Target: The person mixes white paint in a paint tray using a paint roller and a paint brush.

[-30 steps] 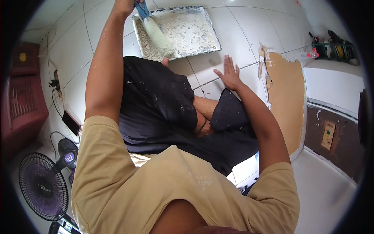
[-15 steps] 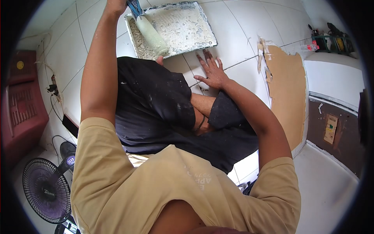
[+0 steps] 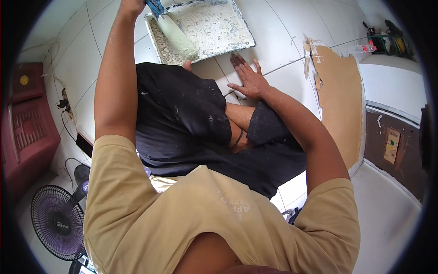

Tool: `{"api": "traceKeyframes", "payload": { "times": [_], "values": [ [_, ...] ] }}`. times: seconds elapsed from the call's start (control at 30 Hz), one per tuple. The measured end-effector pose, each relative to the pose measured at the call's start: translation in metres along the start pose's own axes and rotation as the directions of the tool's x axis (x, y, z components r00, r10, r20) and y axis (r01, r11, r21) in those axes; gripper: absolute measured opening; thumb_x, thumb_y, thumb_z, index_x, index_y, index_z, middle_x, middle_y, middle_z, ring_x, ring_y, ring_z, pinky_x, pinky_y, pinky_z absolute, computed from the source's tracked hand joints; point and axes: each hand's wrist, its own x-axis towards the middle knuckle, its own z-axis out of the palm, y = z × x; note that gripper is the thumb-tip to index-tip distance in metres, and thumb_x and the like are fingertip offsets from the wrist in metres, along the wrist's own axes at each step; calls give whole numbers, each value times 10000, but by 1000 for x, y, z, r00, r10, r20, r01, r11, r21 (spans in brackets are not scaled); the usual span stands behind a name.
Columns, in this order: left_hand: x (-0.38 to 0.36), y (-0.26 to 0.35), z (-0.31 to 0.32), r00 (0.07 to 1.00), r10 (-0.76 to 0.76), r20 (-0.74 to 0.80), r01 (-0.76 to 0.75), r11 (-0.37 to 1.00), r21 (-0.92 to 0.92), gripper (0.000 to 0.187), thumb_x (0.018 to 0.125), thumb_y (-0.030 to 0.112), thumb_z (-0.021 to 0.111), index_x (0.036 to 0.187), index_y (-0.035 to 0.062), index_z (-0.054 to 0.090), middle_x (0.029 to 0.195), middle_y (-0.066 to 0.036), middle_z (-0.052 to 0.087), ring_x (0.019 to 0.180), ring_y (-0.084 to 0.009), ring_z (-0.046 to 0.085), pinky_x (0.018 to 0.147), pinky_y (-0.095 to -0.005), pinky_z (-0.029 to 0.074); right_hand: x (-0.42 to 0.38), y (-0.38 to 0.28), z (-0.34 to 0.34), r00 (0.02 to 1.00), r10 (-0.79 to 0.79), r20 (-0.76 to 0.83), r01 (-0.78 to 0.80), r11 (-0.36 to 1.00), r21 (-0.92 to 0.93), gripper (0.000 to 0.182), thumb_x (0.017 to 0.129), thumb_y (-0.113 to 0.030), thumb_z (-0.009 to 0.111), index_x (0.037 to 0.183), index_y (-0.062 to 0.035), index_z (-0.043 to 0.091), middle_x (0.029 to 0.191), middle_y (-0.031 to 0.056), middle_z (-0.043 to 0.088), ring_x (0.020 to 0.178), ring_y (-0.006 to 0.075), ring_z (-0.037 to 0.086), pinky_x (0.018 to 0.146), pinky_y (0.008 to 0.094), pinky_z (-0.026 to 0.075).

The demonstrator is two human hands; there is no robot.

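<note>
At the top edge, my left hand (image 3: 132, 5) is partly cut off, closed round the blue handle of a paint roller (image 3: 177, 37). The roller's pale, coated sleeve lies slanted over the left part of a paint tray (image 3: 219, 27), whose surface bears whitish, crusted material. My right hand (image 3: 250, 78) rests palm down on the tiled floor just below the tray, fingers spread and dark stains on the fingertips. It holds nothing. Both crossed legs are in dark, spotted cloth below the tray.
A torn brown cardboard sheet (image 3: 340, 91) lies on the right. A fan (image 3: 57, 221) and a dark red plastic chair (image 3: 32, 123) stand at left, near cables. At the upper right is a rack (image 3: 388, 44) with items and a clear bottle.
My right hand has shifted slightly, its fingers now closer to each other beside the tray. The view has moved a little. My left hand stays on the roller.
</note>
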Motion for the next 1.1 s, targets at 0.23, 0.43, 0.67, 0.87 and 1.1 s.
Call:
{"api": "traceKeyframes", "payload": {
  "times": [0.23,0.43,0.67,0.87,1.1],
  "values": [
    [-12,8,8,996,39,-77,-37,999,31,307,1020,368,536,1106,73,551,693,-36,464,549,-154,434,522,-313,361,0,2,-3,998,51,30,-47,993,-107,803,1037,-629,314,1667,-184,92,1741,6,87,1604,200,24,1221,646,-14],
    [-18,1,-11,994,30,-107,-34,999,-36,356,1004,410,579,1131,79,565,690,-64,500,528,-173,462,517,-331,389,-7,-3,7,992,123,21,-121,987,-103,752,1053,-588,279,1667,-197,91,1741,-16,84,1602,201,55,1211,675,15],
    [-19,8,-9,998,-30,-57,26,997,-71,243,978,359,621,1018,128,559,648,-18,463,500,-142,425,484,-308,338,-20,23,-18,941,279,191,-309,479,822,727,1091,-546,163,1650,-82,168,1736,120,94,1606,254,18,1259,512,30],
    [-16,17,2,999,18,46,-15,998,-68,185,997,314,605,969,146,534,632,36,386,474,-102,343,469,-302,296,-42,7,-103,968,184,169,-28,-592,806,886,1020,-680,274,1626,-35,242,1720,118,185,1596,245,120,1268,487,76],
    [-18,16,17,994,44,104,-41,999,-35,155,1007,256,601,922,161,513,637,52,373,476,-79,342,457,-284,293,7,-14,-151,975,223,1,139,-609,781,897,1023,-661,310,1605,20,259,1695,173,237,1580,271,186,1267,443,110]
  ]
}}
